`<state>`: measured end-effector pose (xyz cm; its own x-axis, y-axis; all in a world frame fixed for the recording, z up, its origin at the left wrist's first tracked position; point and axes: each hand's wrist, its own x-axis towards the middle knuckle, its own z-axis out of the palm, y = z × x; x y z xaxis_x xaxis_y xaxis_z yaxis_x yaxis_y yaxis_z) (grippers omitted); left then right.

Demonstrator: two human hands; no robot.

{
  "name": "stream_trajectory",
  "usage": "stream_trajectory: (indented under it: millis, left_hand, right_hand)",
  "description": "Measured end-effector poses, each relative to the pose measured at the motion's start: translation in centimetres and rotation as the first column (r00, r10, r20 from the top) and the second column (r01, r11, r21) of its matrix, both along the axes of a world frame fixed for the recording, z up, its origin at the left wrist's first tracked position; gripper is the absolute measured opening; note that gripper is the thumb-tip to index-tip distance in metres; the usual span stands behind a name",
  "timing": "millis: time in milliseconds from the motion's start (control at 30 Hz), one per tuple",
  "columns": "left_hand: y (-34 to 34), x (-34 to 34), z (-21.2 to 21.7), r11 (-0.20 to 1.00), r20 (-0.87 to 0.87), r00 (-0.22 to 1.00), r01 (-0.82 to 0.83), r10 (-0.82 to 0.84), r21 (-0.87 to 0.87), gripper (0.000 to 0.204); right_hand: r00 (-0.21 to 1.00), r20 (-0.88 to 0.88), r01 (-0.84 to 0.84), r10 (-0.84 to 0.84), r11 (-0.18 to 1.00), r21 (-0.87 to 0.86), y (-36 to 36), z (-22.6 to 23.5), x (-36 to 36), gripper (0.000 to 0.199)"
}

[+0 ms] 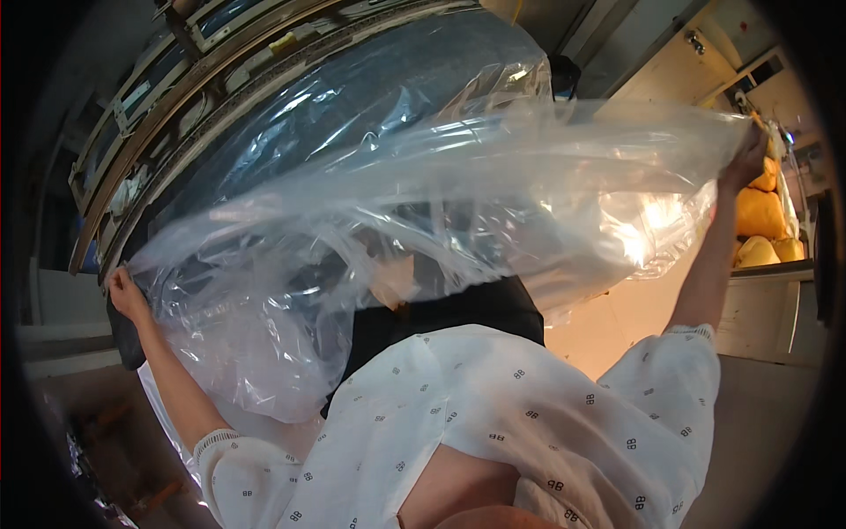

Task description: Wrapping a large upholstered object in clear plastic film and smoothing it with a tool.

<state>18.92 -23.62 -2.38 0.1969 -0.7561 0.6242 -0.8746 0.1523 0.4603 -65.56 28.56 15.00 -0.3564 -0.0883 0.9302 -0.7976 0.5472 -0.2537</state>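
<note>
Two hands stretch a clear plastic sheet (423,203) wide before the person's chest: left hand (126,295) pinching its lower corner, right hand (745,163) gripping the far edge. Light, limp and slippery, it seems best held at the edges. Beyond it lie yellow bundles (762,220).

One clear plastic sheet (423,203), two hands (128,295)

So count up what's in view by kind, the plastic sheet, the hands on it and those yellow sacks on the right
Clear plastic sheet: 1
Hands gripping it, left hand and right hand: 2
Yellow sacks, partly hidden: at least 3
Total: at least 6
</note>
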Motion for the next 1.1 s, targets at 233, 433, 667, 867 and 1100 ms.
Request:
stream_trajectory:
  millis: [233, 433, 667, 867, 1100]
  left_hand:
    - [-1.4, 0.5, -1.9, 0.996, -0.089, 0.994, -0.071, 0.067, -0.045, 0.029]
    - [3.1, 12.6, -1.9, 0.957, 0.07, 0.955, -0.289, 0.289, -0.002, 0.029]
    - [5.3, 18.2, -2.0, 0.928, 0.186, 0.92, -0.363, 0.344, 0.08, 0.031]
    - [4.1, 18.4, -2.8, 0.905, 0.358, 0.832, -0.405, 0.424, -0.131, 0.031]
    - [5.5, 17.0, -2.5, 0.904, 0.309, 0.85, -0.408, 0.427, -0.127, 0.034]
  right_hand:
    - [0.935, -0.354, 0.186, -0.011, 0.865, 0.466, -15.2, 8.5, -4.7, 0.047]
    - [0.827, -0.183, -0.201, 0.532, 0.583, 0.787, -23.1, -10.7, 7.7, 0.059]
    - [0.895, 0.355, -0.426, 0.271, 0.756, 0.497, -26.3, -13.2, 2.8, 0.064]
    - [0.939, 0.026, -0.318, 0.343, 0.835, 0.449, -31.3, -7.4, 4.5, 0.029]
    - [0.634, 0.443, -0.748, 0.634, 0.359, 0.557, -30.3, -9.4, 8.2, 0.051]
